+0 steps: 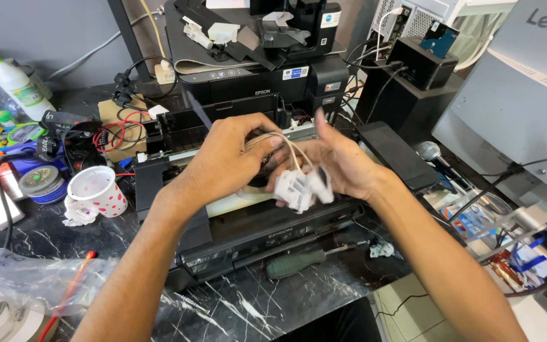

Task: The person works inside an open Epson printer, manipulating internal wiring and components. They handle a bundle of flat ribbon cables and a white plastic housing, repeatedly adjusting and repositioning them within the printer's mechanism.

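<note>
My left hand (235,158) pinches the thin tubes (286,147); my right hand (340,166) cups their white connectors (302,187) above the open printer (248,234). I'd keep the tubes slack and untwisted, I judge.

The printer (242,237) is black. The connectors (302,188) are white, on beige tubes (286,149). The cup (99,190) is white with red dots. The screwdriver (295,264) handle is green. The table (242,310) is black with white veins.
</note>
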